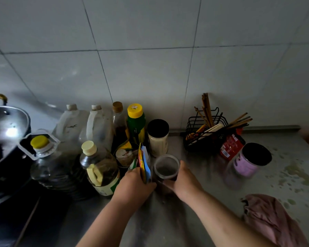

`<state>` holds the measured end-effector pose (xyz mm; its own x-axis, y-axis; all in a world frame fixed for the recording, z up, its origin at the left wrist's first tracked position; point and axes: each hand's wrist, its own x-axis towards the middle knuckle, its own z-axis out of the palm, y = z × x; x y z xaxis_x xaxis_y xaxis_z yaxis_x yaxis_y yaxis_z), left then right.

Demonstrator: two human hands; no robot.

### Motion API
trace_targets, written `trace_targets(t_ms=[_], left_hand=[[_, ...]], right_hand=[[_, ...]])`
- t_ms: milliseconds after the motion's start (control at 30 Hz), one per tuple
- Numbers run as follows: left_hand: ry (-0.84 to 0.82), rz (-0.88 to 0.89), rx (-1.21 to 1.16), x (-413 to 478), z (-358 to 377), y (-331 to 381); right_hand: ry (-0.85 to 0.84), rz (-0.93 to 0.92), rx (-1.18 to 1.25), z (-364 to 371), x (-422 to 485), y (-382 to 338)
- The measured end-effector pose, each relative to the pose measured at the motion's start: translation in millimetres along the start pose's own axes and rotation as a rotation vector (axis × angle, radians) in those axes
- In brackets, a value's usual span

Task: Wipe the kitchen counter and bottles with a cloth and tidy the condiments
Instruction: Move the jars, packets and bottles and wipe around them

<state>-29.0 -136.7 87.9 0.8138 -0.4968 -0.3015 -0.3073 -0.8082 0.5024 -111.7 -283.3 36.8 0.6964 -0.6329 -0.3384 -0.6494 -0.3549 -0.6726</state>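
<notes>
My left hand (134,184) grips a bunch of flat seasoning packets (144,164), held upright on the counter. My right hand (183,182) is wrapped around a clear plastic jar (166,168) with dark contents, right beside the packets. Behind them stand several bottles: an oil bottle with a cream cap (100,168), a green bottle with a yellow cap (136,125) and a jar of white powder with a black lid (158,138). A pink cloth (271,216) lies loose on the grey counter (185,220) at the right.
A purple jar with a black lid (248,163) and a red packet (230,147) sit at the right. A black wire rack with chopsticks (209,131) stands by the tiled wall. A wok (5,132) is on the stove at left. Spots stain the counter's right side.
</notes>
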Motion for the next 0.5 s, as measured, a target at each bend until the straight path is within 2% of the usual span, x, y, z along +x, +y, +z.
trace_targets(t_ms=[200,367,500], left_hand=[[0.017,0.032,-0.15,-7,-13,-13],[-0.103,-0.159,0.126,3,-28,-28],[-0.124,-0.226,0.155,8,-31,-31]], right_hand=[[0.008,0.003,0.04,0,5,7],[0.028,-0.019,0.069,1,3,9],[0.025,-0.027,0.114,2,5,9]])
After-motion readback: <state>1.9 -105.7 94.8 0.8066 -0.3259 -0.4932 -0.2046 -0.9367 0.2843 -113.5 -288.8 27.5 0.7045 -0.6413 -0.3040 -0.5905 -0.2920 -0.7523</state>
